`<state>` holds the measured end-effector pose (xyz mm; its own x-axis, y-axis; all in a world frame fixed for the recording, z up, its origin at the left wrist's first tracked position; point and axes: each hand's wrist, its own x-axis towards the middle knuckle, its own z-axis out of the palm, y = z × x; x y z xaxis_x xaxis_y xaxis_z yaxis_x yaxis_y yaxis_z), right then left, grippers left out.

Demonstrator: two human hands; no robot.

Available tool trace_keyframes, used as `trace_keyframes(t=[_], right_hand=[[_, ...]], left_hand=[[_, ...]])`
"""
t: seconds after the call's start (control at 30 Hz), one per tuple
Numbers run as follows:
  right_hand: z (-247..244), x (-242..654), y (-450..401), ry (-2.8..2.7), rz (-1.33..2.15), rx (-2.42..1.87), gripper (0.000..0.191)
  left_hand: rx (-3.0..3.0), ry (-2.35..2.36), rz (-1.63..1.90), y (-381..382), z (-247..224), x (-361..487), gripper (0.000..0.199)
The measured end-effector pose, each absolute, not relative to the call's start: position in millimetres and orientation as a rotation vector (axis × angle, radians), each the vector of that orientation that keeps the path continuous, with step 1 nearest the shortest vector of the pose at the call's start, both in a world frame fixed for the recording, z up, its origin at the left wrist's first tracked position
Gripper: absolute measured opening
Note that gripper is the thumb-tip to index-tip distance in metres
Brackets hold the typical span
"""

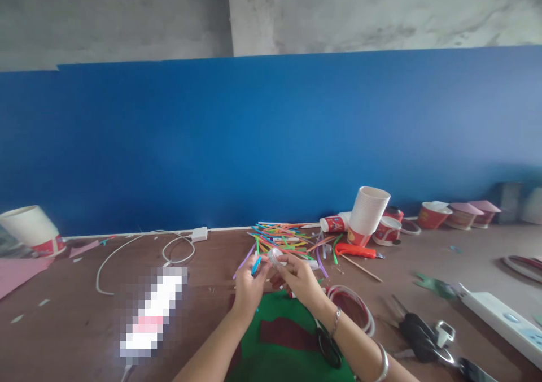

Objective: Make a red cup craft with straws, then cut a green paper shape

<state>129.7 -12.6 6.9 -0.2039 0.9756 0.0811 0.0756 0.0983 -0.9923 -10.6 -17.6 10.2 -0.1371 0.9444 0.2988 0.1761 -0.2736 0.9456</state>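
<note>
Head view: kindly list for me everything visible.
ring: one, clear, centre
piece: one, blue, centre
straws: many, multicoloured, midtable
cup stacks: two, white-red, left and right
loose cups: several, red-white, right
cutter: one, orange, right
stick: one, tan, right
charger: one, white, left
cable: one, white, left
blurred object: one, whitish, left
papers: several, pink, left
cloth: one, green, front
patch: one, maroon, front
scissors: one, black, front
hoops: several, red-white, right
key bunch: one, black, right
power strip: one, white, right
unclear object: one, green, right
box: one, dark, right
partition: one, blue, back
wall: one, grey, back
table: one, brown, below
bracelets: two, silver, right arm
left hand: one, centre, holding piece
right hand: one, centre, holding ring
</note>
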Motion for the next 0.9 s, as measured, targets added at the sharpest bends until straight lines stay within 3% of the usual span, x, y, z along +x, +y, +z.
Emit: trace_keyframes(t=[0.2, 0.37, 0.57, 0.77, 0.9], right_hand=[[9, 126, -17, -1.458, 1.214, -1.072, 0.044], [18, 131, -19, -1.398, 1.397, -1.001, 0.040], [15, 140, -18, -1.326, 1.778, -0.841, 0.032], [13, 142, -19, -1.340, 1.907, -0.776, 0.031], [11, 143, -19, -1.318, 1.975, -0.719, 0.025]], left_hand=[[1.494, 1.261, 1.472, -20, 8, -11, 0.026], [1.363, 1.207, 1.526, -20, 13, -14, 0.027], [1.167, 0.876, 1.135, -12, 4, -17, 0.050], [1.246, 0.805, 1.160, -10, 4, -17, 0.033], [1.288, 0.758, 1.069, -14, 16, -18, 0.033]])
